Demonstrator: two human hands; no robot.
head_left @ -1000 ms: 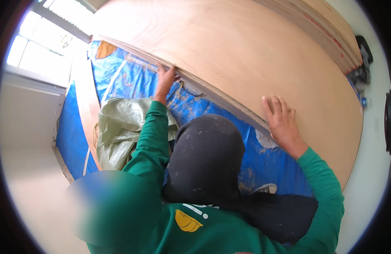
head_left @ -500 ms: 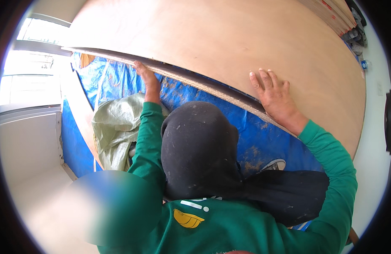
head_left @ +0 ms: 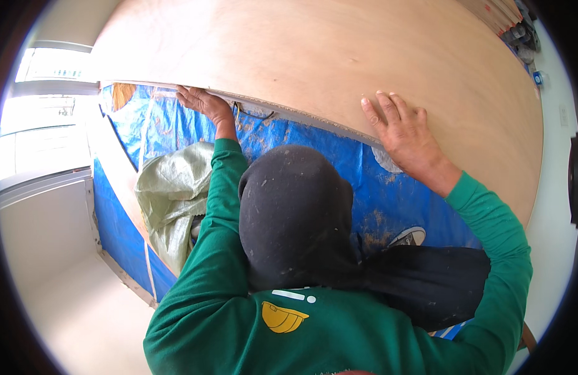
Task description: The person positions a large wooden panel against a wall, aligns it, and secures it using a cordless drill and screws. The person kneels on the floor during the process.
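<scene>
A large pale plywood sheet (head_left: 289,50) spans the far side, its near edge running from upper left down to the right. At the left part of that edge, my left hand (head_left: 207,107) is closed on the thin edge strip, its fingertips against the edge and its thumb hidden. My right hand (head_left: 408,134) lies on top of the sheet, close to the same edge, with fingers spread and nothing held. Below the edge, a dark curved cord-like piece (head_left: 258,115) shows between the hands. A whitish patch (head_left: 386,160) appears beneath my right hand.
Dusty blue tarp (head_left: 389,200) covers the floor under my bent dark-trousered knee (head_left: 295,212). On the left lie a pale green woven sack (head_left: 176,181), a narrow board (head_left: 117,159) and straw bristles (head_left: 122,95), beside a window (head_left: 42,109). Stacked boards (head_left: 492,14) stand far right.
The dark gap along the sheet's near edge has closed, and the strip now lies against the sheet. My left hand has turned and shifted slightly left; my right hand has moved slightly farther away.
</scene>
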